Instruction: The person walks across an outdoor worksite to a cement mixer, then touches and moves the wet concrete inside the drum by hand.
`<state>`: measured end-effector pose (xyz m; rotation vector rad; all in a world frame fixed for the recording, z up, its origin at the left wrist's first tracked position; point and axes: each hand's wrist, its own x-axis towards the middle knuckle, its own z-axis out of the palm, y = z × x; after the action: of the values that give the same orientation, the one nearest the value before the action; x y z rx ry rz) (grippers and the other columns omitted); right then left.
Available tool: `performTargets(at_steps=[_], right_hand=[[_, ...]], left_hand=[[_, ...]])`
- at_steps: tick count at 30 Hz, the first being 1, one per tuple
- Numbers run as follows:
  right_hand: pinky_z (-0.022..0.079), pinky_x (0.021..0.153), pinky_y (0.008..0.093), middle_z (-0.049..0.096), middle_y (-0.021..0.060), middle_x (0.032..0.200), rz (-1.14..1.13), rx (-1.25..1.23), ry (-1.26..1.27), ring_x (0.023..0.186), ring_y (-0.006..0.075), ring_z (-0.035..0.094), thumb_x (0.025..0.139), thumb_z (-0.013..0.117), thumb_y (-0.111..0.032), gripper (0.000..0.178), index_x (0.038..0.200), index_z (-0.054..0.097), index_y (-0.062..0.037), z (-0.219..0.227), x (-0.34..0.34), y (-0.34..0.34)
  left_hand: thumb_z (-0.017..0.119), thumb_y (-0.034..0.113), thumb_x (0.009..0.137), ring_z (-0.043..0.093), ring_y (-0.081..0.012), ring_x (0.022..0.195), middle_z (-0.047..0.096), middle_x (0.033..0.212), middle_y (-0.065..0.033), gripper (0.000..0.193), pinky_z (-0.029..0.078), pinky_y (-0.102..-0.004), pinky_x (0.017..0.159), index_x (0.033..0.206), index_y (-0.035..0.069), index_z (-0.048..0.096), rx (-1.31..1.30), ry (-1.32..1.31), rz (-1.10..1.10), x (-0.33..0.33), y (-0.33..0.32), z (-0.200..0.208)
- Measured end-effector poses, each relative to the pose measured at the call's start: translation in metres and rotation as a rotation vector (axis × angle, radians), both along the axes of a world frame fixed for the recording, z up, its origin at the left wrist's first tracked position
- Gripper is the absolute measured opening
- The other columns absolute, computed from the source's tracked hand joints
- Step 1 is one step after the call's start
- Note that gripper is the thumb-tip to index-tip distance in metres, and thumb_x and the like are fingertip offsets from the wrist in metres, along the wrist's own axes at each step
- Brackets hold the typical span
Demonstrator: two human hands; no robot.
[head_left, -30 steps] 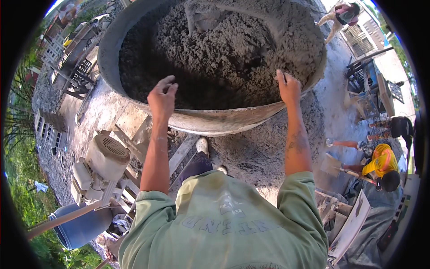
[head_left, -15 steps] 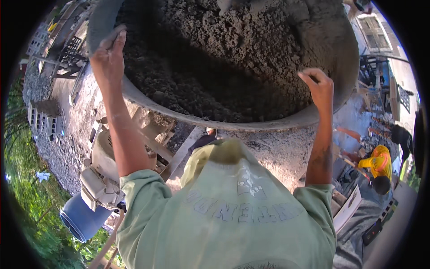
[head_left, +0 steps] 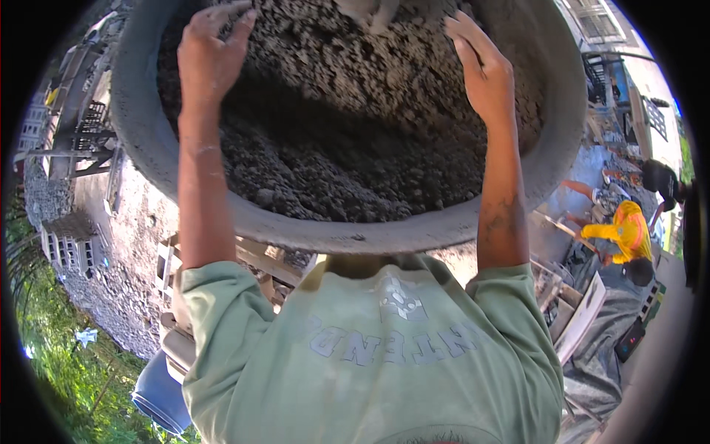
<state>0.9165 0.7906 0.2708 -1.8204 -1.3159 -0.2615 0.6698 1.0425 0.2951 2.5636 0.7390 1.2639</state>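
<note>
A large round mixing drum (head_left: pixel 347 235), grey with dried cement, fills the upper half of the view just in front of me. Crumbly dark mortar mix (head_left: pixel 347 166) lies inside it, partly in shadow. Both my arms stretch out over the near rim. My left hand (head_left: pixel 209 59) is above the left part of the mix, fingers and thumb apart and holding nothing. Over the right part, my right hand (head_left: pixel 488 74) is also bare, its thumb parted from its fingers. Between them, at the top edge, a cement-caked piece (head_left: pixel 377 11) like a mixer blade sticks out.
People work at the right, one in a yellow top (head_left: pixel 627 235) and one in black (head_left: pixel 658 180). Wooden boards (head_left: pixel 259 259) lie under the drum. A blue barrel (head_left: pixel 163 392) stands at lower left, with hollow blocks (head_left: pixel 66 248) and gravel farther out.
Both hands have left the drum's rim area and reached forward and inward over the mix. The fingers have spread. My view has shifted, and the drum appears nearer to me.
</note>
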Motion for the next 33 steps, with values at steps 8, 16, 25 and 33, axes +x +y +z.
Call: performTargets(at_steps=[8,16,25,33], right_hand=[[0.047,0.092,0.037,0.064,0.0117,0.117,-0.232,0.104,0.178,0.109,0.0254,0.061,0.09,0.063,-0.026,0.039,0.124,0.059,-0.0084,-0.016,-0.015,0.011],[0.045,0.095,0.0364,0.065,0.0102,0.115,-0.242,0.129,-0.032,0.111,0.0255,0.059,0.081,0.072,-0.017,0.031,0.11,0.066,-0.0063,0.0,-0.022,0.001],[0.048,0.087,0.0327,0.069,0.0073,0.106,-0.257,0.294,-0.182,0.1,0.0215,0.063,0.094,0.054,-0.021,0.023,0.104,0.07,-0.0085,0.0,0.001,-0.014],[0.045,0.089,0.0335,0.068,0.006,0.11,-0.185,0.219,0.044,0.104,0.0208,0.061,0.1,0.04,-0.033,0.039,0.11,0.069,-0.008,-0.014,-0.017,-0.01]], left_hand=[[0.063,0.029,0.089,0.058,-0.0286,0.098,0.065,0.101,-0.0081,0.025,0.046,-0.0377,0.086,0.096,0.006,0.072,0.083,0.016,0.215,-0.016,0.021,-0.027],[0.054,0.02,0.094,0.057,-0.0245,0.102,0.065,0.106,-0.007,0.021,0.046,-0.0361,0.088,0.099,0.011,0.072,0.021,0.022,0.24,-0.029,0.018,-0.022],[0.058,0.035,0.09,0.055,-0.027,0.1,0.066,0.1,-0.0059,0.028,0.041,-0.0395,0.092,0.091,0.012,0.074,0.042,-0.074,0.264,-0.021,0.029,-0.021],[0.072,0.024,0.08,0.053,-0.0244,0.106,0.062,0.107,-0.003,0.026,0.044,-0.0379,0.092,0.106,0.021,0.071,0.141,-0.095,0.247,-0.023,0.02,-0.034]])
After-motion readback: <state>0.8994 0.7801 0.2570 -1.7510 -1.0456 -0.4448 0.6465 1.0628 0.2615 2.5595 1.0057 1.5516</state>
